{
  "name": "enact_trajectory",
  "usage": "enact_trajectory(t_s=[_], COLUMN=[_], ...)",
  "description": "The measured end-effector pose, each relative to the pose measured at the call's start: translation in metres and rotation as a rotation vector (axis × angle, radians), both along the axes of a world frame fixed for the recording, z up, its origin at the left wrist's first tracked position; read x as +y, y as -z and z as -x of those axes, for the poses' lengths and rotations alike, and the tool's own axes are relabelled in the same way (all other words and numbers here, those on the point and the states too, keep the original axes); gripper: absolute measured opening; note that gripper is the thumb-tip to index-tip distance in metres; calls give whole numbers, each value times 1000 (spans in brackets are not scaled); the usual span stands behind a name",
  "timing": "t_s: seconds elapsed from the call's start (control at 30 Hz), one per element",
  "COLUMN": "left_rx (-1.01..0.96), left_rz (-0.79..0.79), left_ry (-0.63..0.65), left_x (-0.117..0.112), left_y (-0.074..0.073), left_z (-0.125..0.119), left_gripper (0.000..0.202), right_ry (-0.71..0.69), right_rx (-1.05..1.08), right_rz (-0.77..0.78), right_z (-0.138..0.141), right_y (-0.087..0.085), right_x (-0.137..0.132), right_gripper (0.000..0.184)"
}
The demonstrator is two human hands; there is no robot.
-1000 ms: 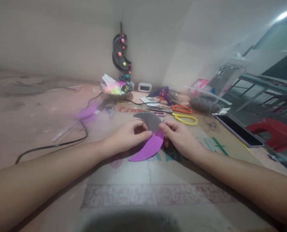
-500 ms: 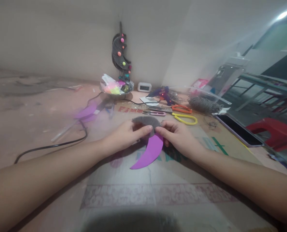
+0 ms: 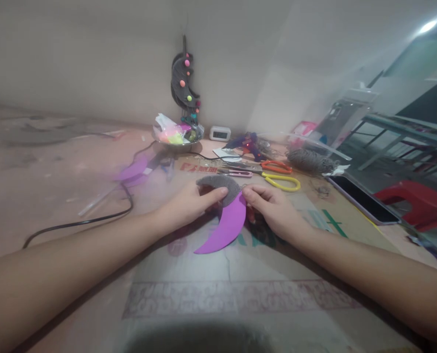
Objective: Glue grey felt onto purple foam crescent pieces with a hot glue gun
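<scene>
A crescent moon cut-out (image 3: 227, 226) is held upright over the table; its lower part is bare purple foam and its upper part is wound with grey yarn (image 3: 231, 188). My left hand (image 3: 199, 198) grips the wound part, thumb in front and fingers behind it. At the crescent's right edge, where the winding meets the purple, my right hand (image 3: 264, 200) is closed in a pinch on the yarn. The strand itself barely shows between the fingertips.
Beyond my hands lie yellow-and-orange-handled scissors (image 3: 280, 182), pink thread snips (image 3: 240, 173), a glue gun (image 3: 247, 144) and a grey yarn skein (image 3: 310, 162). A phone (image 3: 363, 200) lies right. A filled bowl (image 3: 177, 139) and decorated crescent (image 3: 181, 83) are behind; a black cable (image 3: 82, 221) runs left.
The crescent has shifted slightly left and up. My right thumb has drawn back from its front to the right edge, uncovering more of the grey winding.
</scene>
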State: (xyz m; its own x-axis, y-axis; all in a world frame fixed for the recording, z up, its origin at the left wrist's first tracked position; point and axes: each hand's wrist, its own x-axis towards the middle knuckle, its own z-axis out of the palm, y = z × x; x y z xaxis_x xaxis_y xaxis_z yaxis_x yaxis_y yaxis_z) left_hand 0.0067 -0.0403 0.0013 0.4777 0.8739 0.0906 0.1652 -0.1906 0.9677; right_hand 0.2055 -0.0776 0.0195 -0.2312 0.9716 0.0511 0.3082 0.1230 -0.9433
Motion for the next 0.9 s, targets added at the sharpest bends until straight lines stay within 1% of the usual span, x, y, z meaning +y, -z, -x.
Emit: enact_trajectory(t_s=[0.13,0.37,0.6,0.7,0.8,0.87,0.9], left_rx=[14,-5,-72,-65,-8,1,-8], left_rz=[-7,25,88,96,79,72,72], left_ry=[15,42,72,58,32,25,23], left_x=[0,-1,-3,-3,-2,-1,-1], left_y=[0,2,4,2,0,0,0], left_z=[0,0,-1,-1,0,0,0], left_gripper=[30,30,30,29,30,31,31], right_ry=[19,53,51,101,158,112,72], right_rx=[30,113,113,143,132,76,50], right_rz=[-18,-15,4,-53,-191,-241,-239], right_z=[1,-1,-1,-3,-7,-9,-9], right_y=[0,4,4,5,3,0,-1], right_x=[1,6,7,8,9,9,8], right_gripper=[39,34,30,29,23,19,22])
